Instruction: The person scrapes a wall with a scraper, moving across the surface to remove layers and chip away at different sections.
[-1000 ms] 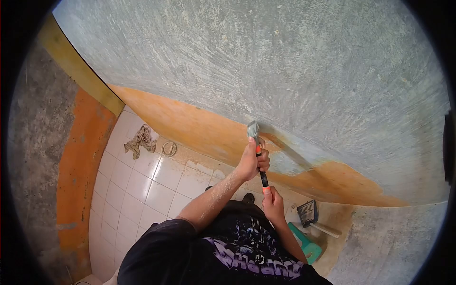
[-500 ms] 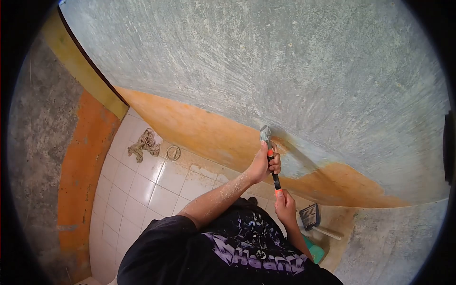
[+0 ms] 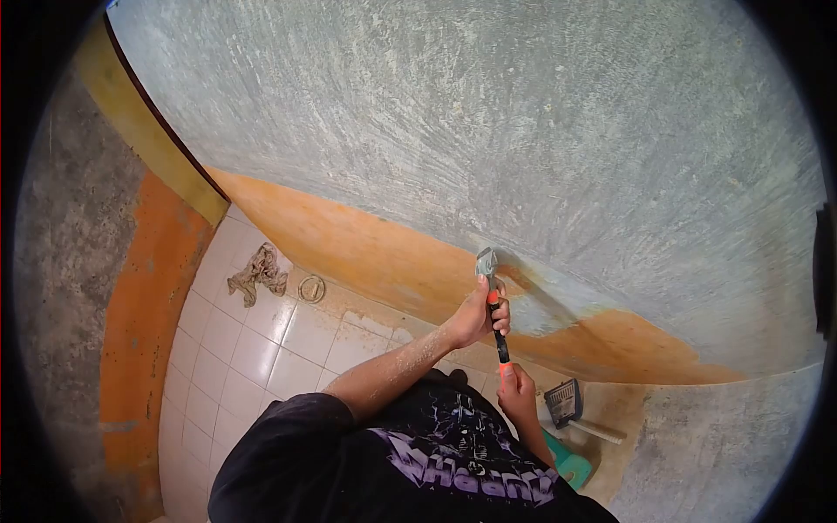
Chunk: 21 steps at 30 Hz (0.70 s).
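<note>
A scraper (image 3: pixel 500 336) with a black and orange handle and a grey metal head is held in both hands, its head against or very near the wall at the border between the grey surface (image 3: pixel 453 113) and the orange band (image 3: pixel 349 231). My left hand (image 3: pixel 475 315) is wrapped round the upper handle just below the head, thumb pointing toward it. Lower down, my right hand (image 3: pixel 518 392) is closed round the handle's end. Pale dust covers my left forearm. A bare bluish patch lies to the right of the head.
On the tiled floor (image 3: pixel 231 349) lie a crumpled cloth (image 3: pixel 259 275) and a ring-shaped object (image 3: pixel 311 288). At the lower right are a dark tray-like object (image 3: pixel 564 403), a pale stick (image 3: pixel 598 431) and a green object (image 3: pixel 571 468). Another orange-banded wall (image 3: pixel 144 322) stands at left.
The scraper and both hands have moved slightly down in the view, toward my body, with the scraper head lower along the wall. The view has shifted a little. Both grips remain closed.
</note>
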Tool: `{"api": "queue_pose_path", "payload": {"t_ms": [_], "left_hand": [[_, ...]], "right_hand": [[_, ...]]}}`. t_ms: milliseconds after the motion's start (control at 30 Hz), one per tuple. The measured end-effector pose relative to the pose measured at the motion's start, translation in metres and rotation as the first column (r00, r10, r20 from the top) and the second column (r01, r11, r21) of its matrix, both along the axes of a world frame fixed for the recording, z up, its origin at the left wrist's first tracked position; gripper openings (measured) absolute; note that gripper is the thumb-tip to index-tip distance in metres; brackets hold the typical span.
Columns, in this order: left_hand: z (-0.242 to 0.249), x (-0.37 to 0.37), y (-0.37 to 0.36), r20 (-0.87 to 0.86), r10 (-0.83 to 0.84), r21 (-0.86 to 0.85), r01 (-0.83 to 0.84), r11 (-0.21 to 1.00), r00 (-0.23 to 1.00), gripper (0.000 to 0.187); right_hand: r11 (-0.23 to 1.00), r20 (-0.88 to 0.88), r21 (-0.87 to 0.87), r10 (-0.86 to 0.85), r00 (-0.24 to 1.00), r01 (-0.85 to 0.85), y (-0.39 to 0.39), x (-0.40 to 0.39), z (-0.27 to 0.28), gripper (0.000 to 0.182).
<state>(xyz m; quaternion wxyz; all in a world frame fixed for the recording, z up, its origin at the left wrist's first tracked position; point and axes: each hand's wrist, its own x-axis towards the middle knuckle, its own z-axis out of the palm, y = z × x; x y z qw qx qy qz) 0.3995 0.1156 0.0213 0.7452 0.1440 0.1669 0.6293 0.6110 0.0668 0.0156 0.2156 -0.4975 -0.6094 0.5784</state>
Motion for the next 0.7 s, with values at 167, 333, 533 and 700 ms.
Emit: {"api": "queue_pose_path", "payload": {"t_ms": [167, 333, 533, 700], "left_hand": [[-0.008, 0.0, 0.002, -0.016, 0.0, 0.042, 0.001, 0.999, 1.0, 0.054], [-0.01, 0.001, 0.004, -0.027, 0.039, 0.045, -0.037, 0.998, 0.999, 0.054], [-0.008, 0.002, 0.002, -0.085, 0.073, 0.01, -0.073, 0.997, 0.994, 0.055], [-0.006, 0.002, 0.004, -0.068, 0.072, 0.011, -0.071, 0.997, 0.995, 0.055]], "right_hand": [[0.997, 0.023, -0.076, -0.015, 1.0, 0.017, 0.001, -0.002, 0.007, 0.037], [0.999, 0.054, 0.035, 0.019, 0.998, -0.02, 0.005, -0.005, 0.007, 0.038], [1.0, 0.059, -0.018, -0.001, 0.998, 0.002, 0.002, -0.008, 0.005, 0.039], [1.0, 0.078, 0.004, -0.015, 0.997, 0.015, 0.004, -0.008, 0.009, 0.04]]}}
